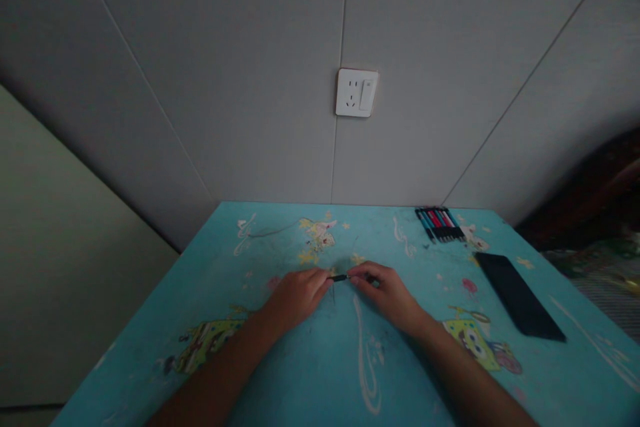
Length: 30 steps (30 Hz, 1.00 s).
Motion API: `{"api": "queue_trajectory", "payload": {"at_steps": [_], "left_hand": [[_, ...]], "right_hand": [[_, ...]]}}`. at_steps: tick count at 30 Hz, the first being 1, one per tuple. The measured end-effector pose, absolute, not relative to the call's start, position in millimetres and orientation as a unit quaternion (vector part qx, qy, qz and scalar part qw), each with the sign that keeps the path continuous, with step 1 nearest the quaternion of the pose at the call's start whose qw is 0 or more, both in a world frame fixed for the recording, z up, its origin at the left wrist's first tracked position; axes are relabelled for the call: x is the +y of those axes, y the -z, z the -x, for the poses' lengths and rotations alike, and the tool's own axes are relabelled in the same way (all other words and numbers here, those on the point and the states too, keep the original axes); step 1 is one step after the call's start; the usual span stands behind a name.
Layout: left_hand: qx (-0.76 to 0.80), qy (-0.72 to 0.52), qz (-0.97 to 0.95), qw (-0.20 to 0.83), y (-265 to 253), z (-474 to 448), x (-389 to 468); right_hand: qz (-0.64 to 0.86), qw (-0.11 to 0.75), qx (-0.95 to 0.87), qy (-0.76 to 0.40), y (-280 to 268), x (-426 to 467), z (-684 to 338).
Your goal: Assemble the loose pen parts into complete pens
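Note:
A slim dark pen [340,277] lies level between my two hands, a little above the middle of the patterned table. My left hand [300,293] is closed around its left end, which the fingers hide. At the other end, where a pale tip shows, my right hand [383,287] pinches with thumb and forefinger. Whether a small separate part sits in that pinch is too small to make out. Both forearms reach in from the bottom edge.
Several pens [440,223] in black, blue and red lie side by side at the back right. A flat black rectangular object [517,295] rests near the right edge. Behind the blue tabletop [310,380] rises a grey wall with a white socket [357,93].

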<state>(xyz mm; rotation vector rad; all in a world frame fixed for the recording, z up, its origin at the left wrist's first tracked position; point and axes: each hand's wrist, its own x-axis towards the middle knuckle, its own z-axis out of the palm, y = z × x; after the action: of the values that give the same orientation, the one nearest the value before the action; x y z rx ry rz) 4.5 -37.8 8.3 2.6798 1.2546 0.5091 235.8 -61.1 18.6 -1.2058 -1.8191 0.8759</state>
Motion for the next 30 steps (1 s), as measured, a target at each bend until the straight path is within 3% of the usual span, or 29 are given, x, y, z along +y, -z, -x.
{"api": "queue_trajectory", "payload": {"at_steps": [11,18,30], "left_hand": [[0.383,-0.182,-0.896,0.13,-3,-1,-37],[0.353,-0.161,-0.918,0.082,-4,-3,-37],[0.325,-0.216,-0.919,0.054,1,0,-33]], "right_hand": [[0.469,0.38,-0.743,-0.288,-16,-64,-229],[0.51,0.272,-0.8,-0.16,-4,-65,-225],[0.471,0.265,-0.803,-0.252,-15,-71,-226]]}}
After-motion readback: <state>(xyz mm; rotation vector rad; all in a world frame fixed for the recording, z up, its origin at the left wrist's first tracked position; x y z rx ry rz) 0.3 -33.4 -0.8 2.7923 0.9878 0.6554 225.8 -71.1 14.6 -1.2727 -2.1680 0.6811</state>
